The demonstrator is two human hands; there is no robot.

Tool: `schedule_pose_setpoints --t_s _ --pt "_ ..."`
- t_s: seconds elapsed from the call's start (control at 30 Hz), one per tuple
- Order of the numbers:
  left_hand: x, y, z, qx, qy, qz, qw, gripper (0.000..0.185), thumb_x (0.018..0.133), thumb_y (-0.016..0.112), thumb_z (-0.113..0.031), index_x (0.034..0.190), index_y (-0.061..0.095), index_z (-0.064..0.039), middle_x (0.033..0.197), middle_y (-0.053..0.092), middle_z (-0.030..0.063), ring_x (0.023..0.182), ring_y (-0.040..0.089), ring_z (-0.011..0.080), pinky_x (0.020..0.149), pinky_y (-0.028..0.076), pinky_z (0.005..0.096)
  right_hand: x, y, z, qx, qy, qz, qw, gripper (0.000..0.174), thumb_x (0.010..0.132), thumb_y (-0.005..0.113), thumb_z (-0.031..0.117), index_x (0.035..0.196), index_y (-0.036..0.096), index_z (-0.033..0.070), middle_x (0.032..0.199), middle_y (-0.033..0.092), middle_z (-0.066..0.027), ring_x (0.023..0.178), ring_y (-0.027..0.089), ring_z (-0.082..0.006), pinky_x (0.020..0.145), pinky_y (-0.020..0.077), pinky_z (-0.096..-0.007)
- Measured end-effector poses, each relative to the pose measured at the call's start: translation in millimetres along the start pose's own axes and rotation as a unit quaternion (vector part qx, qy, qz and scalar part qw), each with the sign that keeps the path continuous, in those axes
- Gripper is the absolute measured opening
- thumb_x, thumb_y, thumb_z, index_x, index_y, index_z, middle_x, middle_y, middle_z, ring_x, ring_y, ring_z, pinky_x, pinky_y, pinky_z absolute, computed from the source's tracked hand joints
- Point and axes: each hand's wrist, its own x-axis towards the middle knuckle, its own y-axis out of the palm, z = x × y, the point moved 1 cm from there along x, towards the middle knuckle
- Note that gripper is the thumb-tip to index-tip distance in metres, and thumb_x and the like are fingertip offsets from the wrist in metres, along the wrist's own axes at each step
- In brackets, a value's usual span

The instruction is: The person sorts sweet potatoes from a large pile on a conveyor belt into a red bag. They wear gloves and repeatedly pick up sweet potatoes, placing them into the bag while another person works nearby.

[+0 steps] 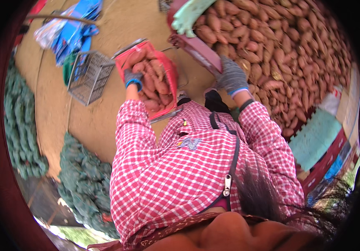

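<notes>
My left hand (133, 78), in a grey glove with a blue cuff, is over the left side of a red bag (170, 67). The bag is spread open on a frame with dark bars and is filled with sweet potatoes (150, 83). Whether the fingers grip one is not visible. My right hand (233, 77), also gloved in grey, is at the near end of a maroon panel (195, 51). Beside it is a large heap of sweet potatoes (270, 47). The fingertips of this hand are blurred and partly hidden, so its hold cannot be made out.
A grey plastic crate (90, 78) stands tilted on the brown floor, left of the bag. Filled green net bags (84, 178) lie at the lower left, with more net bags (21, 122) beyond. Blue plastic sheeting (73, 34) lies farther off. Pale green padding (316, 138) covers the heap's right-hand edge.
</notes>
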Motion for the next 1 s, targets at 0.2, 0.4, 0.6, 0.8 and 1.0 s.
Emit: schedule_pose_setpoints --t_s 0.2,0.4,0.6,0.8,1.0 --pt "-18 5 -5 0.022 0.04 -0.047 0.998 0.084 0.075 0.083 -0.016 0.147 0.041 0.0 0.143 0.053 0.0272 0.134 0.052 0.0416 0.113 0.043 0.0443 -10 -15 3 0.043 -0.043 -0.019 0.998 0.055 0.086 0.068 0.019 0.138 0.053 0.009 0.12 0.068 -0.0218 0.107 0.067 -0.0404 0.09 0.0532 -0.0488" --pt "7 2 6 0.115 0.009 0.043 0.992 0.099 0.079 0.082 -0.018 0.159 0.025 -0.006 0.161 0.031 0.0272 0.151 0.03 0.0404 0.124 0.031 0.0441 -8 -8 4 0.044 -0.018 0.005 0.999 0.051 0.086 0.068 0.018 0.133 0.053 0.009 0.118 0.068 -0.0222 0.107 0.067 -0.0409 0.089 0.0535 -0.05" --pt "15 -9 15 -0.049 -0.001 0.103 0.994 0.076 0.07 0.078 -0.014 0.138 0.05 0.009 0.108 0.069 0.0194 0.084 0.067 0.0282 0.072 0.056 0.0433 -9 -9 0 0.063 -0.026 0.0 0.998 0.045 0.089 0.063 0.019 0.132 0.057 0.007 0.126 0.065 -0.0186 0.11 0.067 -0.0389 0.091 0.0533 -0.0482" --pt "-9 -14 23 0.079 -0.013 -0.133 0.988 0.067 0.08 0.084 -0.02 0.135 0.055 0.005 0.13 0.065 0.0243 0.113 0.065 0.0381 0.097 0.052 0.0427 -17 -18 26 0.068 -0.055 -0.056 0.995 0.047 0.087 0.067 0.024 0.129 0.059 0.003 0.123 0.065 -0.0175 0.111 0.065 -0.0368 0.093 0.0522 -0.0462" --pt "35 -12 21 0.197 0.099 0.113 0.969 0.058 0.1 0.056 -0.042 0.134 0.057 0.006 0.127 0.068 0.0167 0.116 0.064 0.0333 0.095 0.053 0.0427 -15 -14 23 0.112 -0.072 -0.039 0.99 0.049 0.084 0.067 0.022 0.128 0.058 0.001 0.118 0.066 -0.0208 0.106 0.066 -0.0372 0.09 0.0524 -0.0468"
